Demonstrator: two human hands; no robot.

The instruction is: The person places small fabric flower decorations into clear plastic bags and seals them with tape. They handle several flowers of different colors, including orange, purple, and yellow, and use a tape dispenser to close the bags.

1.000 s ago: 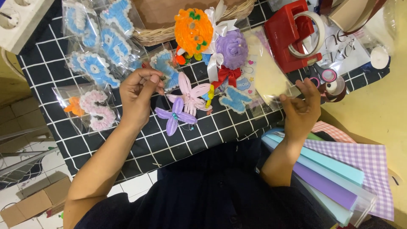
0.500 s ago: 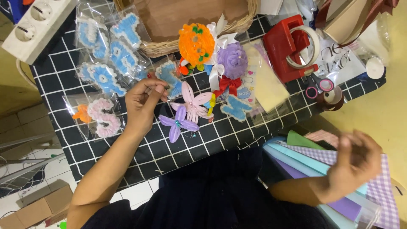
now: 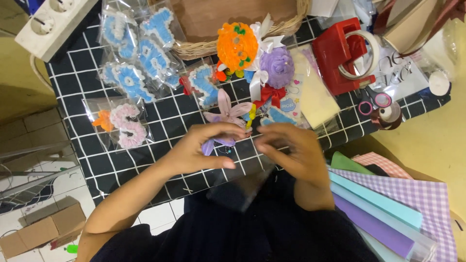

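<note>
Both hands' fingers (image 3: pixel 228 162) pinch a clear, glossy plastic sleeve (image 3: pixel 240 182).

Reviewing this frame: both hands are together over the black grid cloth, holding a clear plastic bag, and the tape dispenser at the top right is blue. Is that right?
Not quite. In the head view the tape dispenser is red, not blue. The rest stands: the left hand and right hand are together over the black grid cloth, holding a clear plastic bag.
</note>
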